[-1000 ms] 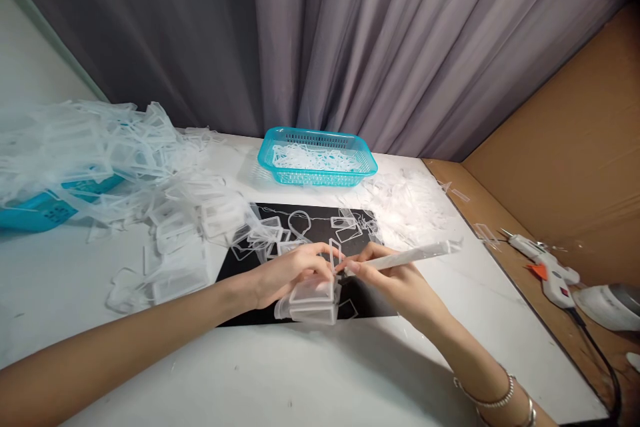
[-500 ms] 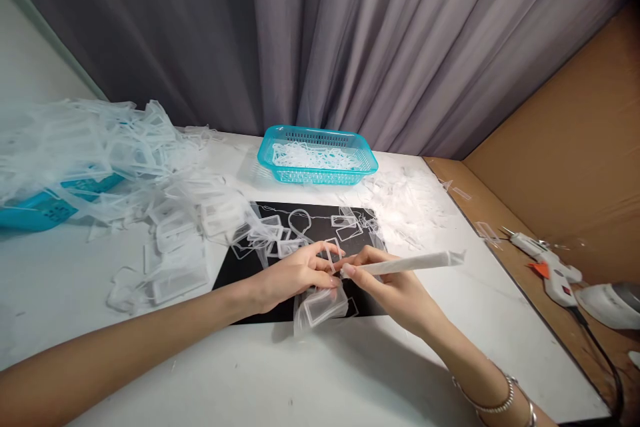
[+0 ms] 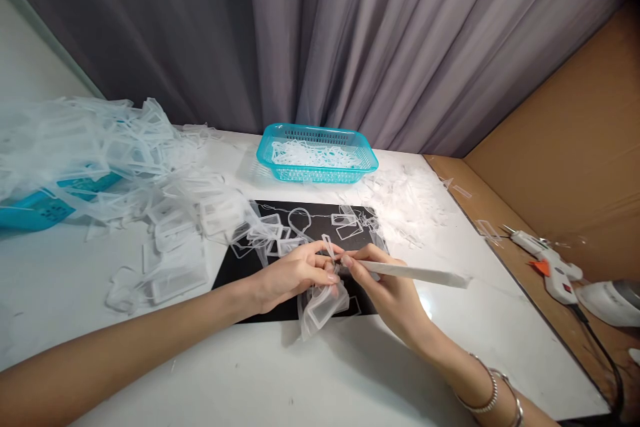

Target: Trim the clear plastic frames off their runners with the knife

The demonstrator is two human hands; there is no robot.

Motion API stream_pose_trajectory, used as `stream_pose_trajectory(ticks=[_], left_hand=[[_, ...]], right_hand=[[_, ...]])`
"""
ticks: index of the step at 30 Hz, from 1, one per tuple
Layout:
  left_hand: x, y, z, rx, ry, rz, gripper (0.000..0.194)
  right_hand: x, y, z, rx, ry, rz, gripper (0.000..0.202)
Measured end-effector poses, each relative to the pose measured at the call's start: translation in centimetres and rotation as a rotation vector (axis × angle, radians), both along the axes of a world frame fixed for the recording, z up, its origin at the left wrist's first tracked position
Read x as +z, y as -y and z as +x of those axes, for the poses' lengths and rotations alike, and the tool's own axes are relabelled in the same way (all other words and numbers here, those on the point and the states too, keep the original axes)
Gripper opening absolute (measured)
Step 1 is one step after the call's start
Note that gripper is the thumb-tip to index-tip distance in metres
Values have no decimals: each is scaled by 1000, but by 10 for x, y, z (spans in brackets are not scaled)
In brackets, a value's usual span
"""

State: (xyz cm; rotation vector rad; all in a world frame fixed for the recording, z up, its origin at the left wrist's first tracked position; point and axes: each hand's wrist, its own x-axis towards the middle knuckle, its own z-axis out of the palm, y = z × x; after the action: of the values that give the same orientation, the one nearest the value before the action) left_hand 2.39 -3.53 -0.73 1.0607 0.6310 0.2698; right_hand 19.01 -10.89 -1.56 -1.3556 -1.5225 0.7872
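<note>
My left hand [image 3: 293, 275] pinches a translucent white sheet with rectangular frame outlines [image 3: 323, 307], which hangs below the fingers near the front edge of a black mat [image 3: 233, 287]. In my right hand [image 3: 393, 290] is a white stick-like tool [image 3: 425, 272], held like a pen, its rear end pointing right. Its tip is hidden among the fingers, where both hands meet over the sheet. A narrow white strip [image 3: 327, 245] sticks up above the left fingertips. Loose white frames [image 3: 265, 230] lie on the mat beyond my hands.
A blue basket [image 3: 317, 173] with white pieces stands at the back. Large heaps of translucent sheets [image 3: 100, 140] cover the left, partly over another blue container [image 3: 40, 207]. White scraps [image 3: 405, 203] lie to the right. A glue gun [image 3: 545, 260] with a cord rests on the brown surface.
The white tool's rear end has dipped slightly, and my right wrist has shifted left. The frame standing up at my left fingertips has turned and now looks narrower. The hanging sheet has swung slightly.
</note>
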Motion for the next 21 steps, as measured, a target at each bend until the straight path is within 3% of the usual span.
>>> stream_pose_trajectory(ticks=[10, 17, 21], left_hand=[[-1, -2, -1, -12, -17, 2, 30], [12, -7, -2, -59, -289, 410, 37], [21, -6, -2, -74, -296, 505, 35]], right_hand=[[2, 1, -2, -59, -82, -9, 23], [13, -7, 19, 22, -256, -181, 23], [18, -11, 33, 42, -187, -318, 19]])
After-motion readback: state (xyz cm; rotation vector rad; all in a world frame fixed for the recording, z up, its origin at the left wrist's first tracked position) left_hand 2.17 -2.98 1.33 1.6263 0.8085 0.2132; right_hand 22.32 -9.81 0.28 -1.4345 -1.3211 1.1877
